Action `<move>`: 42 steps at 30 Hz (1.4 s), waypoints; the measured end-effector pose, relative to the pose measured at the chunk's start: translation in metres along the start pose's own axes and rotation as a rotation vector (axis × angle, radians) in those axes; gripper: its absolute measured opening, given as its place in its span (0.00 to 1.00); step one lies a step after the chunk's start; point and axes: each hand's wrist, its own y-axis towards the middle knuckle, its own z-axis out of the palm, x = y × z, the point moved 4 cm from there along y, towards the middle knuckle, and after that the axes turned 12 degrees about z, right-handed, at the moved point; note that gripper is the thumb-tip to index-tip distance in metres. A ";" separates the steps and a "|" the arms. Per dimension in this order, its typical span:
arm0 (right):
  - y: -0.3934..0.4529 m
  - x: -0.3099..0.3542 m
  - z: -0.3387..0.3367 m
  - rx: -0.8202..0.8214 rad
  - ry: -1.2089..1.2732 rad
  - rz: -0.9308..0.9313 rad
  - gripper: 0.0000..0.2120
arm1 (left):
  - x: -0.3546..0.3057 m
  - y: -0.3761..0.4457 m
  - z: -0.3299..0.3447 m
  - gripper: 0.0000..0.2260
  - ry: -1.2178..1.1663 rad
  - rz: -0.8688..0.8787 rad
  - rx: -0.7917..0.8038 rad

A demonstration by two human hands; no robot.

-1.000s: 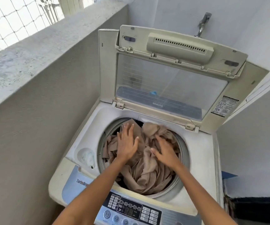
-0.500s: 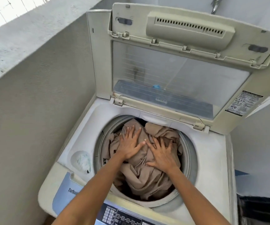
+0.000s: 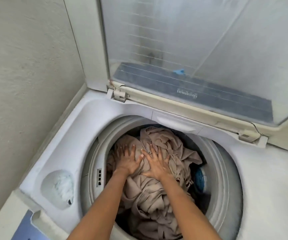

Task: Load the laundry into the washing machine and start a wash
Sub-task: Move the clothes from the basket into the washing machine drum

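A white top-loading washing machine (image 3: pixel 264 172) fills the view, its clear lid (image 3: pixel 191 40) standing open at the back. Crumpled beige laundry (image 3: pixel 150 198) lies inside the round drum (image 3: pixel 224 172). Both my arms reach down into the drum. My left hand (image 3: pixel 126 161) lies flat with fingers spread on the left part of the cloth. My right hand (image 3: pixel 155 163) presses flat beside it, thumbs nearly touching. Neither hand grips the fabric. A blue and white item (image 3: pixel 200 178) shows at the drum's right wall.
A rough plaster wall (image 3: pixel 27 75) stands close on the left of the machine. A round recess with white residue (image 3: pixel 60 187) sits in the machine's top at the front left. A corner of the blue control panel (image 3: pixel 25 229) shows at the bottom left.
The view has closed in on the drum. Both hands have pushed the beige cloth deeper; it sat heaped near the rim before and now lies lower inside.
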 end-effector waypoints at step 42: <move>-0.350 -0.444 0.052 -0.412 1.027 0.697 0.09 | -0.481 -0.130 0.250 0.11 -0.213 0.468 -0.030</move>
